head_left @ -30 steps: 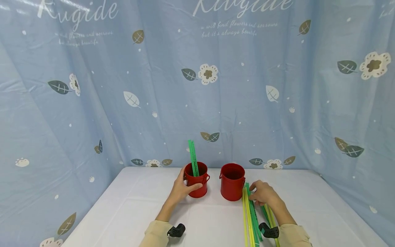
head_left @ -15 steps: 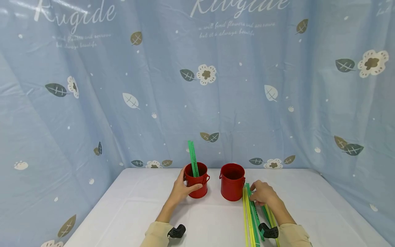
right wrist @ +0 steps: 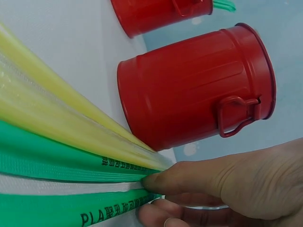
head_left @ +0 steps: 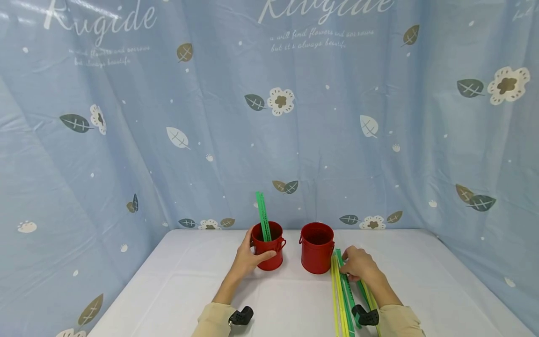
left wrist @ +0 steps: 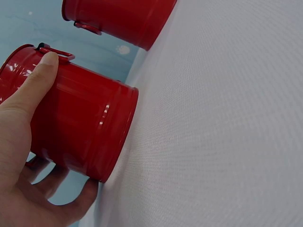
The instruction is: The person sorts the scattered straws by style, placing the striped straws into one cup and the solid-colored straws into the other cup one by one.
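Note:
My left hand (head_left: 245, 257) grips the left red bucket (head_left: 273, 262), thumb on its near side by the handle and fingers round the far side. Two or so green straws (head_left: 263, 215) in printed wrappers lean upright inside it. My right hand (head_left: 361, 264) is at the far end of several long wrapped straws lying on the table. In the right wrist view, its thumb and fingers pinch the end of a green-wrapped straw (right wrist: 118, 208) marked PLA. Another green-wrapped straw (right wrist: 52, 158) and yellow straws (right wrist: 71, 109) lie alongside. The fingertips partly hide the straw's end.
A second red bucket (head_left: 317, 252) stands between my hands, with no straws visible in it. More green and yellow straws (head_left: 367, 295) lie under my right forearm. The white-covered table (head_left: 177, 281) ends at a blue patterned curtain (head_left: 227, 154) behind.

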